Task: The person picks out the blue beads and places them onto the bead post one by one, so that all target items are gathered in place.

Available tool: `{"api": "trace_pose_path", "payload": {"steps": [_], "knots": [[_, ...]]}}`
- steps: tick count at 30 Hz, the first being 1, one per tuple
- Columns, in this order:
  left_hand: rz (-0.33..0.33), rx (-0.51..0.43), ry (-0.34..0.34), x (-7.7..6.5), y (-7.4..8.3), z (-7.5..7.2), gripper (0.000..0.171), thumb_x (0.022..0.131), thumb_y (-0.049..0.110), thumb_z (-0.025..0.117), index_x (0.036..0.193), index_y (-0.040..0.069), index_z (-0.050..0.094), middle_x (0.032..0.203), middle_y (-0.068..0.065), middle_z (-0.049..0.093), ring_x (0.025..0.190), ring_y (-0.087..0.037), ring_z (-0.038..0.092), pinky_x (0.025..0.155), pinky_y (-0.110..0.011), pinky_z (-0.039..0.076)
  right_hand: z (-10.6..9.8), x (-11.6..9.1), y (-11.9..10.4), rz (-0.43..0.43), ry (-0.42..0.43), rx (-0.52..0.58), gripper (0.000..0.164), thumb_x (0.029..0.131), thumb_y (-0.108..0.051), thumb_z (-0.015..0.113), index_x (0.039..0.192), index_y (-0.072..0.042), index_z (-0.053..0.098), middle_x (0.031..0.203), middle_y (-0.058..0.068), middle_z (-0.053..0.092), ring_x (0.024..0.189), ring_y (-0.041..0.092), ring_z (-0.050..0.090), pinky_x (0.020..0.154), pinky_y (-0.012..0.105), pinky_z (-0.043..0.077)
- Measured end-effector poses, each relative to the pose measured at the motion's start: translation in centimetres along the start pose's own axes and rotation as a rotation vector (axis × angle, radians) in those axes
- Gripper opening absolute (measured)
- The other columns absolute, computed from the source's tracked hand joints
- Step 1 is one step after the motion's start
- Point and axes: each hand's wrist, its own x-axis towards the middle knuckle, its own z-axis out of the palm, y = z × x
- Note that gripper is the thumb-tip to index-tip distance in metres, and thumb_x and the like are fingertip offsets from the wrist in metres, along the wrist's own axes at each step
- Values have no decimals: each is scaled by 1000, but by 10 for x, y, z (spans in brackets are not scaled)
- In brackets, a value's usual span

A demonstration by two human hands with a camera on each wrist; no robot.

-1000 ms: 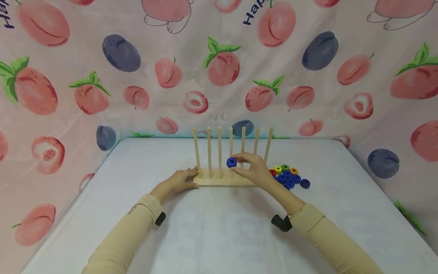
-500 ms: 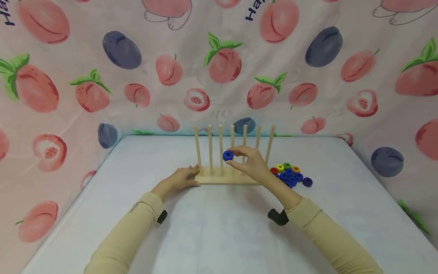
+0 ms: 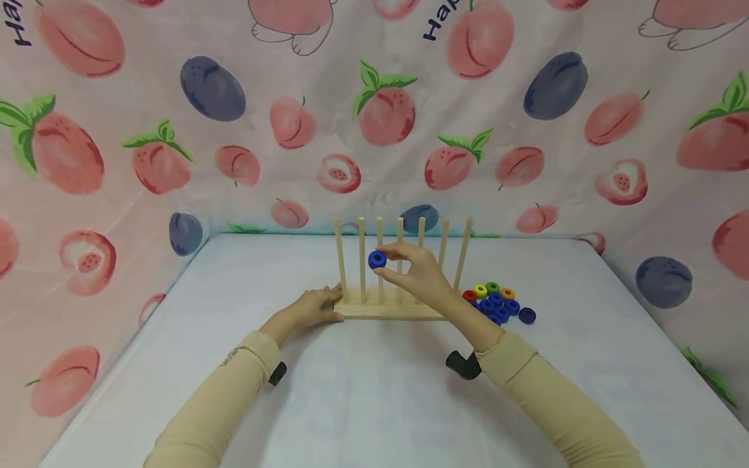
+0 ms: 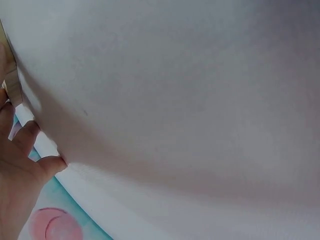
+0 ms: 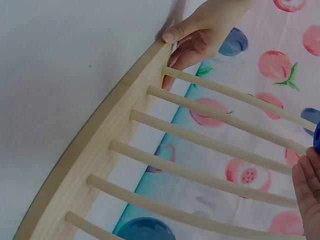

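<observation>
Head, blue ring (image 3: 376,265): pinched by right hand (image 3: 422,276), at hand's ten o'clock, hole facing us.
Head, pale wooden rack (image 3: 392,312): pegs (image 3: 362,263) upright; left hand (image 3: 311,308) grips nine-o'clock end.
Left wrist, rack: ten o'clock.
Right wrist, ring: three o'clock.

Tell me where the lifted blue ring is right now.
In the head view, the blue ring is near the middle, pinched in the right grip and seen in front of the third peg from the left.

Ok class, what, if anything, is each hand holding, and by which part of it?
The right hand pinches a blue ring by its outer rim. The left hand holds the wooden peg base by its left end.
</observation>
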Motion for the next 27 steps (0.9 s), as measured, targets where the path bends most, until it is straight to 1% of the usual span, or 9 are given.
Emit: {"api": "trace_pose_path", "payload": {"steps": [4,7,10,13,16,18,23,27], "knots": [[-3,2,-11,1,0,0,66,89,31,63,141,-1,38,153,-14,25,140,-42,24,110,-68,10,0,4,-5,-14,9,-17,37,80,-6,74,114,5,64,106,18,69,95,29,67,86,39,55],[7,7,-19,2,0,0,66,90,32,62,141,-1,38,152,-15,25,139,-43,24,110,-68,11,0,7,-9,-32,11,-14,37,80,-5,74,114,5,64,103,18,70,94,28,67,85,38,55],[9,12,-14,1,0,0,65,90,32,62,140,-2,39,152,-15,26,139,-44,25,110,-67,12,-1,11,-14,-54,1,-12,36,80,-5,73,114,4,64,104,17,69,95,27,66,86,37,55],[-5,18,-12,-1,-1,-1,65,90,32,63,140,-2,39,152,-16,25,139,-44,25,110,-67,12,-2,16,-19,-67,-22,-26,35,81,-7,73,114,2,65,107,16,68,97,26,65,87,36,55],[-13,28,-1,-2,-2,-2,65,90,31,63,140,-1,39,152,-16,26,138,-44,25,110,-68,13,-2,22,-22,-71,-26,-47,34,82,-9,72,114,1,65,108,14,69,98,25,65,88,34,54],[-13,17,5,-3,-1,-2,65,89,31,63,140,-1,39,152,-15,26,139,-44,25,110,-68,12,-2,25,-22,-67,-22,-46,33,82,-8,72,113,1,65,109,14,68,99,24,64,89,33,54],[-13,5,-8,-1,0,0,65,89,32,63,141,0,38,153,-14,25,139,-43,24,110,-67,11,-4,28,-22,-59,-21,-55,34,81,-5,72,114,1,64,111,14,67,103,25,63,91,33,53],[-20,9,-7,1,1,0,65,89,31,63,141,1,38,153,-13,26,140,-42,24,111,-66,11,-9,32,-23,-47,-7,-78,35,81,-6,72,114,0,64,112,14,67,104,25,63,92,36,52]]}}
